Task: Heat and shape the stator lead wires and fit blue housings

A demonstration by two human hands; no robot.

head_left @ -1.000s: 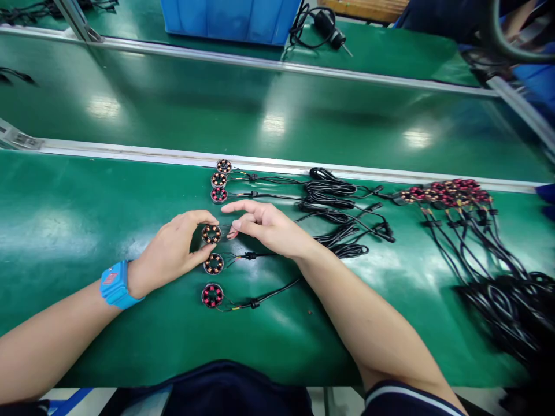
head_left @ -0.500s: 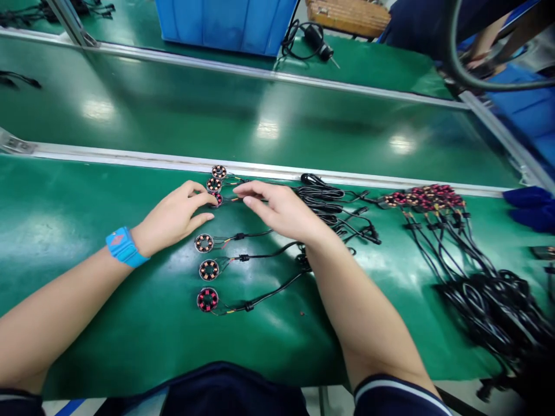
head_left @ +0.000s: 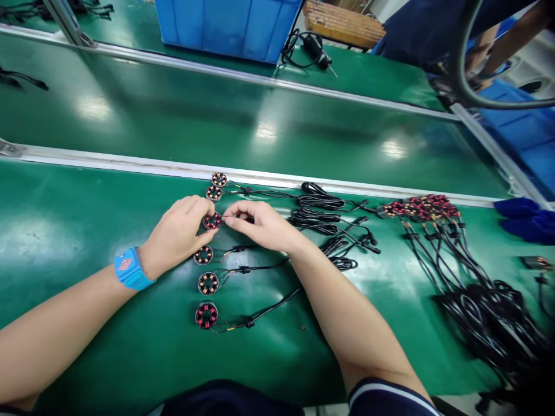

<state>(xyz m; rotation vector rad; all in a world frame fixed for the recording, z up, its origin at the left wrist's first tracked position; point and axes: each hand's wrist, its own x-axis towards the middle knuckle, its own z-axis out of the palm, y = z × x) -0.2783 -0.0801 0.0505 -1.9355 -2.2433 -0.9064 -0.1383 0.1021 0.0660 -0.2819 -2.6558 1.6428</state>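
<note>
My left hand (head_left: 180, 231), with a blue band (head_left: 131, 268) at the wrist, grips a motor stator with red windings (head_left: 212, 221) between thumb and fingers. Close beside it, my right hand (head_left: 260, 225) is closed in a pinch at the thin lead wires on that stator's right side. Above the hands lie two stators with copper windings (head_left: 214, 193). Below are two more copper-wound stators (head_left: 208, 283) and a red-wound stator (head_left: 206, 315). Black cables (head_left: 269, 264) run right from them, partly hidden under my right forearm.
Coiled black cables (head_left: 318, 199) lie right of my hands. Farther right is a pile of stators (head_left: 422, 207) with bundled cables (head_left: 481, 312). A white rail (head_left: 130, 166) crosses behind. Beyond are a blue bin (head_left: 225, 29), a corded screwdriver (head_left: 316, 52) and another person's arm (head_left: 498, 52).
Both hands have moved slightly toward me. The red-wound stator has come nearer, away from the two copper ones behind it. My right fingers have closed at its wires.
</note>
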